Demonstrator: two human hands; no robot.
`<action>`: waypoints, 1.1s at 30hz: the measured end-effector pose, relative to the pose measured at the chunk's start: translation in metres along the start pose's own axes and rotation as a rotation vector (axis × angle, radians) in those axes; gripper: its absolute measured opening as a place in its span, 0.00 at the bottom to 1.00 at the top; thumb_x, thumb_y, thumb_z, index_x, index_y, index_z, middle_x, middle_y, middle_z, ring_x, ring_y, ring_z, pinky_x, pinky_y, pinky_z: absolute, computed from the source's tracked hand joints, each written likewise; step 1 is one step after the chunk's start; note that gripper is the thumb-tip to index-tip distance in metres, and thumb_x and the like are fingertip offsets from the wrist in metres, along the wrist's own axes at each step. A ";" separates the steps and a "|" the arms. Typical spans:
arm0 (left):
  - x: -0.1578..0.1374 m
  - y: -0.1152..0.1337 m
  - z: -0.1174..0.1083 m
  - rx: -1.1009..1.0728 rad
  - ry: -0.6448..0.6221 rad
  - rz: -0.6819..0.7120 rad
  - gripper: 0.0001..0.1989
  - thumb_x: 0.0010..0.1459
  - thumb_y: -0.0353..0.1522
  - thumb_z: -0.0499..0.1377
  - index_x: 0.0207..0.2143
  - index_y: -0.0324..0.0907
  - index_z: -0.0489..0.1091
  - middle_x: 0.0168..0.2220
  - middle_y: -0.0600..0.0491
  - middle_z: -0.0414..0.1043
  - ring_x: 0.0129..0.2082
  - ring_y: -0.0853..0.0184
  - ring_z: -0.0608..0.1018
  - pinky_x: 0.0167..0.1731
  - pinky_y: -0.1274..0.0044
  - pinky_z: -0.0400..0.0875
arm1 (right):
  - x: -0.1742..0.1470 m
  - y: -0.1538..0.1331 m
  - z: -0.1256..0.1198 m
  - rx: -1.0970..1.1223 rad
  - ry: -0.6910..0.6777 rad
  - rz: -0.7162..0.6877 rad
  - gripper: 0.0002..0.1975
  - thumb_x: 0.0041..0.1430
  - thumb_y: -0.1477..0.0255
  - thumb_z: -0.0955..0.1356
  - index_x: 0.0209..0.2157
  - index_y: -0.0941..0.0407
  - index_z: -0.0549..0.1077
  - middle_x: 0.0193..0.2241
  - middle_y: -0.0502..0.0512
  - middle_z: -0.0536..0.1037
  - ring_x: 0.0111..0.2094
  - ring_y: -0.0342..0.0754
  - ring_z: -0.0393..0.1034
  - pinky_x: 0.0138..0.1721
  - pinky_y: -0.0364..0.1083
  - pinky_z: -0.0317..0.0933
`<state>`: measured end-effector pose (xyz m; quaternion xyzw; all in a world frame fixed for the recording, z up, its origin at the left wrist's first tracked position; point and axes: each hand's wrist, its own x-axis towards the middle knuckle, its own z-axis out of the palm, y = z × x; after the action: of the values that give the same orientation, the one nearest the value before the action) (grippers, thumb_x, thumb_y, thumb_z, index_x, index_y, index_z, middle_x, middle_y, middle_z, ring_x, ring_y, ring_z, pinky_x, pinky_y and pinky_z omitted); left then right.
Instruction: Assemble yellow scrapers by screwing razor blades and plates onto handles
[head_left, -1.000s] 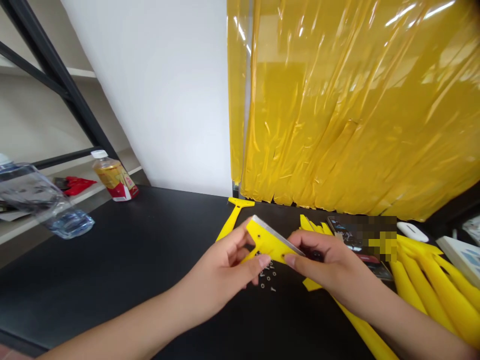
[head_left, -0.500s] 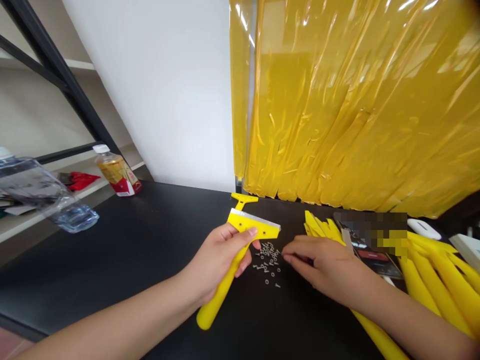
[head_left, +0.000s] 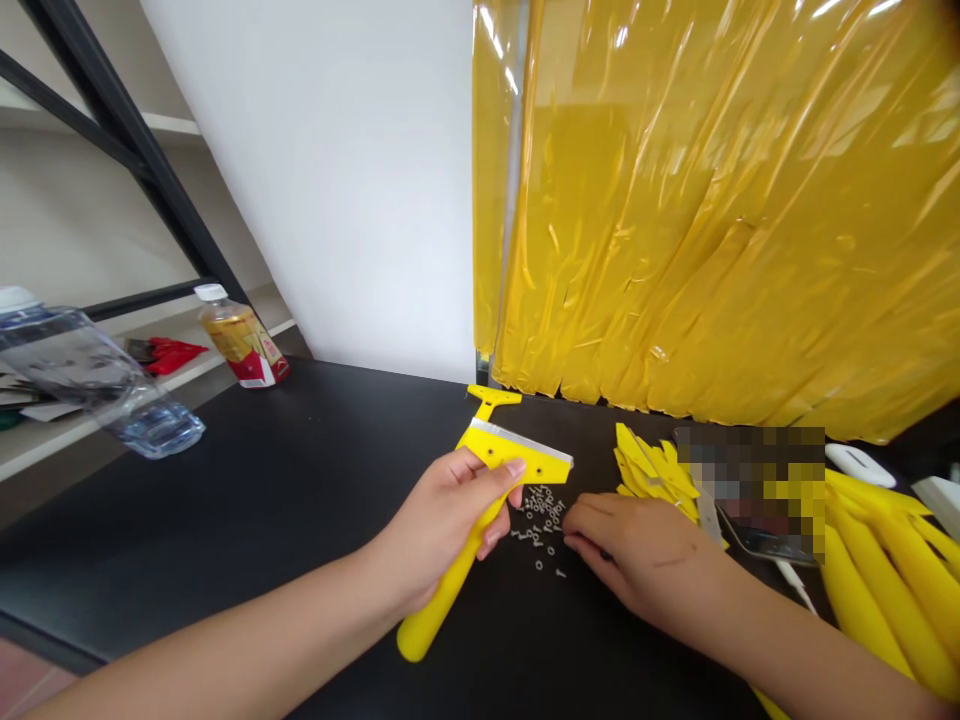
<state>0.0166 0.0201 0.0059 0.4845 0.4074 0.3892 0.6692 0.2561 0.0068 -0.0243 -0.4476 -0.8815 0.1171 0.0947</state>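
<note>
My left hand (head_left: 446, 515) is wrapped round the handle of a yellow scraper (head_left: 444, 605), thumb pressed on its flat head. A metal blade edge runs along the head's far side, and two small holes show in the yellow plate. Just right of the scraper, small screws and nuts (head_left: 541, 512) lie scattered on the black table (head_left: 300, 480). My right hand (head_left: 645, 550) rests at their right edge with its fingers curled down and together; anything between the fingertips is hidden.
Another yellow scraper (head_left: 491, 397) lies beyond the held one. Yellow head plates (head_left: 652, 470), a phone (head_left: 780, 545), yellow handles (head_left: 874, 590) and a white mouse-like object (head_left: 859, 465) crowd the right. A drink bottle (head_left: 244, 340) and a clear bottle (head_left: 112, 380) stand left. A yellow plastic curtain (head_left: 675, 230) hangs behind.
My right hand has lowered slightly and its fingers curl further down beside the screws and nuts. My left hand keeps its grip on the scraper. The whole view has shifted a little.
</note>
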 end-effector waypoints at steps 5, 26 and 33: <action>-0.011 0.001 0.005 -0.106 -0.121 -0.020 0.18 0.67 0.44 0.63 0.30 0.39 0.71 0.16 0.59 0.63 0.15 0.76 0.63 0.19 0.82 0.58 | -0.006 -0.011 -0.025 0.461 0.177 0.233 0.11 0.72 0.61 0.66 0.37 0.52 0.74 0.29 0.48 0.73 0.31 0.44 0.67 0.32 0.44 0.58; -0.014 0.000 0.010 -0.212 -0.190 -0.014 0.13 0.66 0.39 0.65 0.35 0.38 0.73 0.25 0.55 0.73 0.16 0.77 0.67 0.18 0.83 0.59 | -0.010 -0.027 -0.025 1.540 0.163 0.354 0.11 0.65 0.61 0.73 0.40 0.55 0.79 0.27 0.49 0.70 0.25 0.39 0.51 0.26 0.46 0.37; -0.016 0.000 0.011 -0.206 -0.189 -0.009 0.14 0.67 0.40 0.64 0.34 0.38 0.73 0.25 0.56 0.71 0.16 0.78 0.67 0.18 0.83 0.59 | -0.010 -0.025 -0.023 1.445 0.125 0.299 0.10 0.68 0.64 0.71 0.40 0.56 0.80 0.29 0.50 0.72 0.27 0.40 0.53 0.27 0.47 0.40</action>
<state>0.0212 0.0020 0.0111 0.4459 0.3029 0.3785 0.7524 0.2489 -0.0129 0.0045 -0.3949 -0.5070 0.6541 0.3990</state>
